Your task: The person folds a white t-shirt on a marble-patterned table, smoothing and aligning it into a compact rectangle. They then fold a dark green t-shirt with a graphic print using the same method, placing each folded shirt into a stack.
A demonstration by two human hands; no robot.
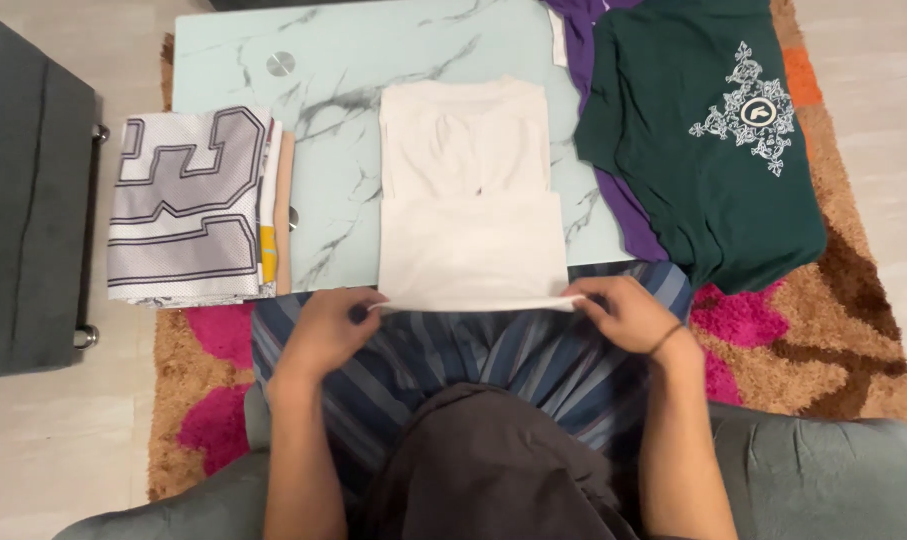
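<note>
Head view, looking straight down. A marble-patterned table (334, 70) sits on a shaggy brown rug with pink patches (834, 290).

A cream shirt (469, 200) lies near the middle of the table, partly folded into a narrow rectangle, its lower edge hanging just over the near table edge. The left hand (326, 335) pinches the lower left corner of that edge, fingers curled shut on the cloth. The right hand (632, 315) pinches the lower right corner the same way, grip closed on the fabric; a dark band sits at that wrist. The hem is stretched taut between the two hands.

At the left end of the table, a stack of folded clothes (196, 205): a white mesh jersey with a large outlined number on top, with yellow and tan layers showing at its right side. The stack stands well apart from the cream shirt.

At the right end, a dark green shirt (694, 170) with a white ornamental print lies spread out, overhanging the table onto the rug. Under it, a purple garment (629, 220) shows along its left edge, just beside the cream shirt.

Below the hands, blue striped trousers (494, 360) cover the person's lap. A grey seat (824, 470) shows at the bottom edge. A dark grey piece of furniture (24, 200) stands at far left on the pale floor.
</note>
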